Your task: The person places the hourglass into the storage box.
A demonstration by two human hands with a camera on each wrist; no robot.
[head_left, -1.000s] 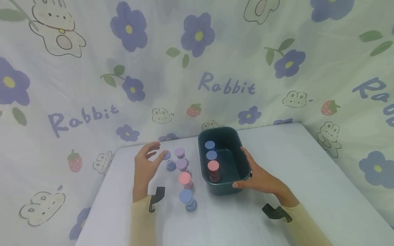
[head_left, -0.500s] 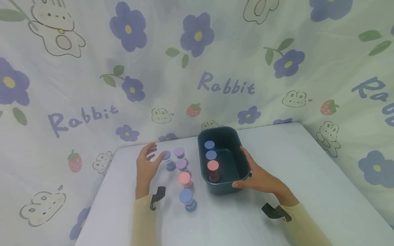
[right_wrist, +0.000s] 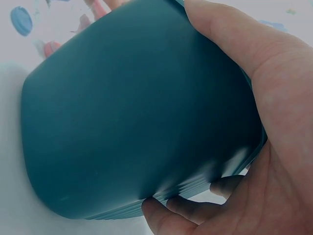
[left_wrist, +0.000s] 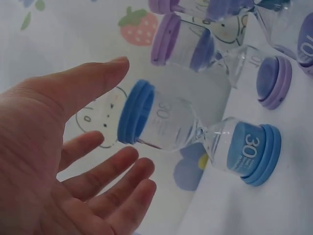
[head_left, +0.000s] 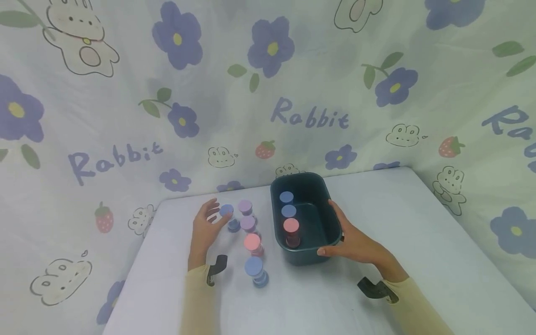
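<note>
My left hand (head_left: 207, 230) has its thumb and fingers spread on either side of the top of a blue sand timer (left_wrist: 195, 137). The left wrist view shows a gap between the hand and the timer's blue cap. That timer stands upright, marked 30, with blue sand in its lower bulb. My right hand (head_left: 358, 242) grips the near right corner of a dark teal bin (head_left: 307, 256), thumb on the front and fingers along the right side. Inside the bin, along its left side, are two blue-capped timers (head_left: 288, 211) and a pink one (head_left: 291, 232).
Right of the left hand stand two purple timers (head_left: 248, 224), a pink timer (head_left: 253, 243) and a nearer blue timer (head_left: 255, 270) in a rough row. They lie between that hand and the bin on the white table (head_left: 318, 307). A patterned curtain (head_left: 234, 107) hangs behind.
My left hand has shifted a little to the right, closer around the blue timer, so its thumb now overlaps the cap in the head view. The right hand and bin stay put.
</note>
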